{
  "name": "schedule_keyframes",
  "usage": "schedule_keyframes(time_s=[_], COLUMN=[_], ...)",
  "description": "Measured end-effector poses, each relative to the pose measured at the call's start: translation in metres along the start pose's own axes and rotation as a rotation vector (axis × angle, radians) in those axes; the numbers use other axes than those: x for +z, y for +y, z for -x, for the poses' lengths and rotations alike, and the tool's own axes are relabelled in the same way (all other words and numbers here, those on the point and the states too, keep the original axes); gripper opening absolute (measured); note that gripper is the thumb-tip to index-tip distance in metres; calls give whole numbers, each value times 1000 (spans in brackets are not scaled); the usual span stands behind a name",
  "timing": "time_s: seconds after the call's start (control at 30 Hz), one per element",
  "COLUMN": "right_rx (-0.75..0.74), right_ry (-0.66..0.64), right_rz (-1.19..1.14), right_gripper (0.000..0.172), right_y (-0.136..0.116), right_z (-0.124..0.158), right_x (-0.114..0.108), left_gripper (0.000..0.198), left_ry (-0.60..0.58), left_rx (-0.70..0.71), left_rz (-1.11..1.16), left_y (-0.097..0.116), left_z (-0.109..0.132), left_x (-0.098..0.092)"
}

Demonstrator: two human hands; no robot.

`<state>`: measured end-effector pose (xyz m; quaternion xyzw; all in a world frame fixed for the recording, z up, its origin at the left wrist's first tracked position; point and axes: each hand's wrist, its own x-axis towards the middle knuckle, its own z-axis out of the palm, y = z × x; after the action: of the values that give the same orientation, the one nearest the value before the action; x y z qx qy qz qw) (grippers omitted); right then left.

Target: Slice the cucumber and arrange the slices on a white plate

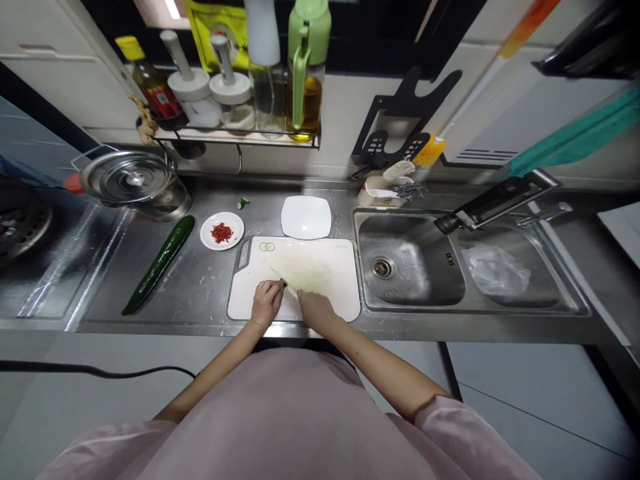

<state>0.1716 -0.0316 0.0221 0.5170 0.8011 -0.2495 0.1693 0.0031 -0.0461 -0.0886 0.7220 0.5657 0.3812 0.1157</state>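
Observation:
My right hand [317,311] is closed around the handle of a kitchen knife [290,287], whose thin blade points up and left over the white cutting board [330,267]. Close beside the blade, my left hand [267,302] has its fingers curled on a small dark-green cucumber piece [284,283], mostly hidden by the fingers. Two thin cucumber slices [267,247] lie overlapping at the board's upper left. A whole cucumber [160,263] rests on the steel counter to the left.
Behind the board are a white plate [306,217], a small plate [207,233] of chopped red bits and cucumber ends [243,203]. A lidded steel pot [165,200] stands at the left. On the right is a double sink [415,260]; a seasoning rack [240,135] hangs above.

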Motion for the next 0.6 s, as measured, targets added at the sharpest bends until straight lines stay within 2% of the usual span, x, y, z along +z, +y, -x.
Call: schedule_keyframes(time_s=[0.6], right_rx=[-18], right_ry=[-13], right_rz=[27], right_gripper=[30], right_y=[2], right_z=[-9], right_x=[-8], left_gripper=[18], left_ry=[-43], left_rx=[-45], left_rz=[24], left_y=[-2], left_z=[0], left_x=[0])
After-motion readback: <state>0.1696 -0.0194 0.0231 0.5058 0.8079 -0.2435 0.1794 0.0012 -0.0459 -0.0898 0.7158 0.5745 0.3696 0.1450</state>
